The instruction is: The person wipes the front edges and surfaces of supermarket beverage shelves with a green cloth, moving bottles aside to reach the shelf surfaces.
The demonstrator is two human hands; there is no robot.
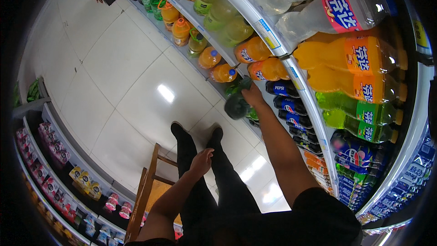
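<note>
My right hand reaches out to the shelf of drink bottles on the right. Its fingers are closed on a dark grey-green cloth, which bunches out on both sides of the hand. The cloth hangs by the lower shelf, in front of green bottles that it partly hides. Close by are orange drink bottles and dark cola bottles. My left hand hangs in front of my legs with its fingers curled in, and nothing shows in it.
Upper shelves hold large clear, orange and green bottles. A wooden stool stands beside my left arm. Another shelf with small packs curves along the left. Pale floor tiles lie between the shelves.
</note>
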